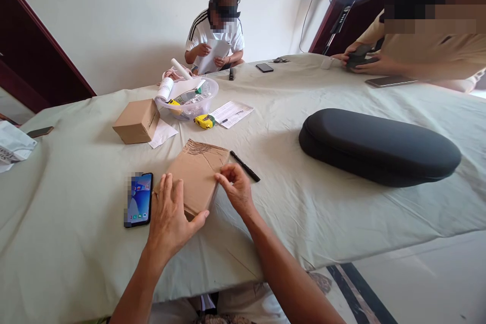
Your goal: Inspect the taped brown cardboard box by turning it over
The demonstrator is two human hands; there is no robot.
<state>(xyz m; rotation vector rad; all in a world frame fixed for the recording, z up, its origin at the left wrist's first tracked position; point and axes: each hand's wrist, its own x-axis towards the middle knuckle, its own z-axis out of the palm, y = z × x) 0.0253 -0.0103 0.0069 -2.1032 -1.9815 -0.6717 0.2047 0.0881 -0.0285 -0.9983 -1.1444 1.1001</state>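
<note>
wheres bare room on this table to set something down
Bare tablecloth shows left of the lit phone, and between the black pen and the black case. It is crowded around the plastic basin, with the tape measure, written sheet and farther cardboard box beside it, and around the nearer box, between the left hand and right hand.

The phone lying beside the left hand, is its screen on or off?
On: the phone beside the left hand is lit blue and shows small app icons.

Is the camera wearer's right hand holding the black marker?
No: the marker lies on the cloth beside the nearer box, outside the right hand's grip.
</note>
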